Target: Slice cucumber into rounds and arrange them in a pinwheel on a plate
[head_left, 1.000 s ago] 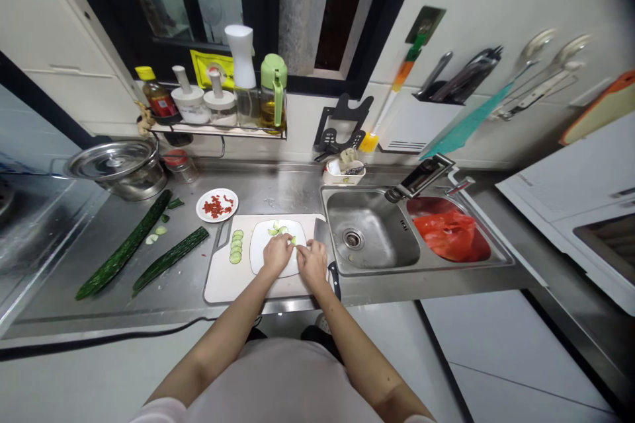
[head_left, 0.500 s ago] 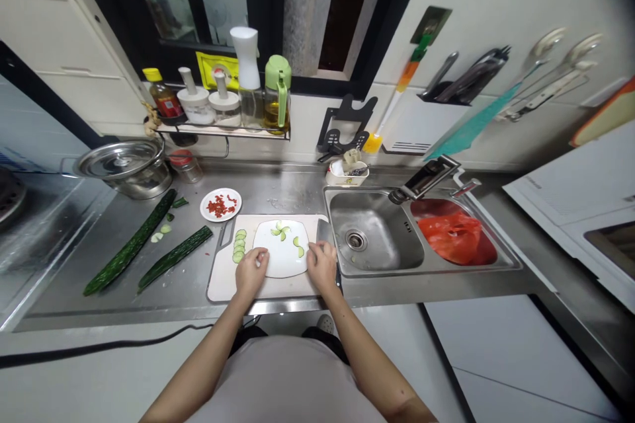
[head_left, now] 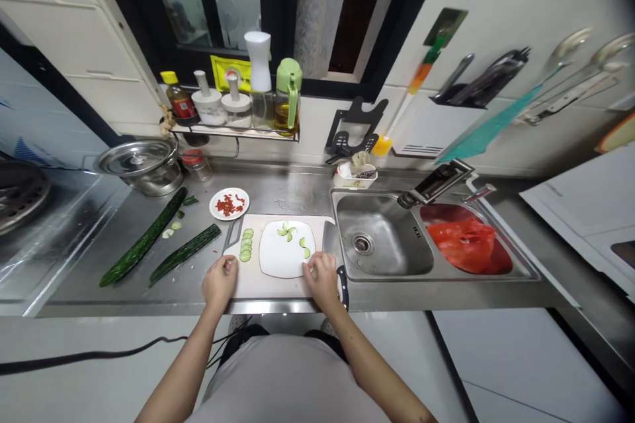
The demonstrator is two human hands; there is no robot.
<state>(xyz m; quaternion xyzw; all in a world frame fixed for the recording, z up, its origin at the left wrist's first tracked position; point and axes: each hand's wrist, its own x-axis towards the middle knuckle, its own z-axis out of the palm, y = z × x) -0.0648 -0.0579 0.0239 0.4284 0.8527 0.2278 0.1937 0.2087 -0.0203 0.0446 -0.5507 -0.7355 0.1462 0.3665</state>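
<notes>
A white squarish plate (head_left: 282, 261) lies on the pale cutting board (head_left: 248, 284). Thin cucumber pieces (head_left: 286, 232) form a fan near its top, and curved cucumber pieces (head_left: 304, 248) sit at its right side. My right hand (head_left: 323, 279) is at the plate's lower right, fingertips pinched together by its rim; what they hold, if anything, is hidden. My left hand (head_left: 219, 283) is at the board's left edge, fingers curled in with nothing seen in them. Overlapping cucumber slices (head_left: 246, 246) stand in a column between that hand and the plate. A knife (head_left: 342, 285) lies right of my right hand.
Two long cucumber pieces (head_left: 184, 253) and small scraps (head_left: 169, 233) lie on the steel counter at left. A small plate of chopped red bits (head_left: 229, 203) stands behind the board. The sink (head_left: 387, 238) is at right. A lidded pot (head_left: 143, 165) stands back left.
My left hand has moved away from the plate, leftward to the board's edge. My right hand has shifted slightly inward at the plate's lower right. The view has shifted a little.
</notes>
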